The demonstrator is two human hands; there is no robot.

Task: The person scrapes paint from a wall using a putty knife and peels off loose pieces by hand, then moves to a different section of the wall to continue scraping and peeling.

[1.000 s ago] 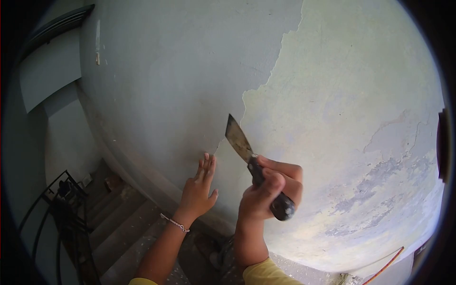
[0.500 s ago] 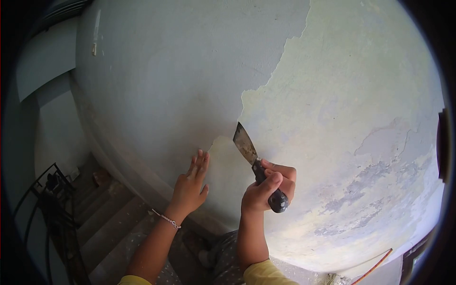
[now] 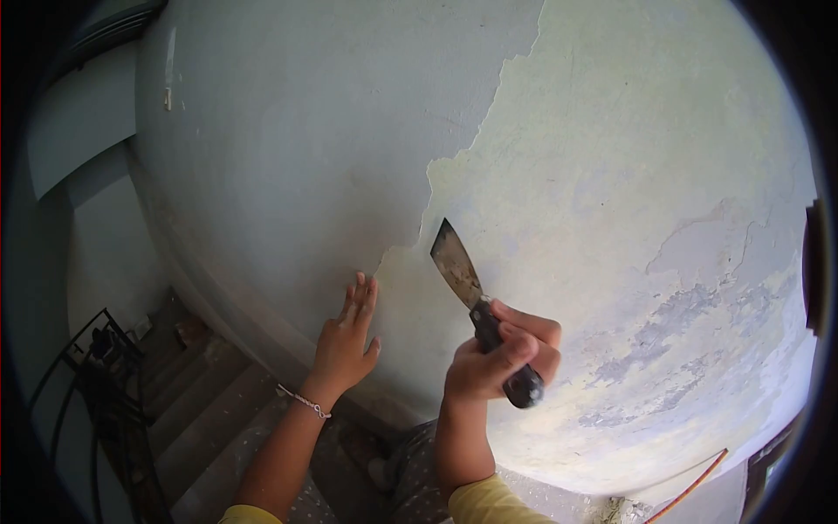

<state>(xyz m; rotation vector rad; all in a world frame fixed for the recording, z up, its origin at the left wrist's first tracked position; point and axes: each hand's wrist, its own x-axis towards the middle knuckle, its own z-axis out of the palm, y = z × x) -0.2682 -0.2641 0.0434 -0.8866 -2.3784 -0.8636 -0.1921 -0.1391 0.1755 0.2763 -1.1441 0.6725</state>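
My right hand (image 3: 506,354) is wrapped round the dark handle of a scraper (image 3: 458,266), its stained metal blade pointing up and slightly left. The blade overlaps the pale, stripped part of the wall (image 3: 559,201), a little right of the ragged edge of the grey paint layer (image 3: 323,131). Flat-fingered, my left hand (image 3: 345,345) reaches to the wall with its fingertips at the lower end of that paint edge. A thin bracelet (image 3: 305,402) circles the left wrist.
Stairs (image 3: 201,393) descend at the lower left, beside a dark metal railing (image 3: 96,367). Rough bluish patches (image 3: 663,341) mark the wall on the right. An orange-red rod or cable (image 3: 694,489) slants at the lower right.
The scraper in my right hand has moved slightly right, away from the paint edge. The paint edge sits further left in view, while my left hand has barely shifted.
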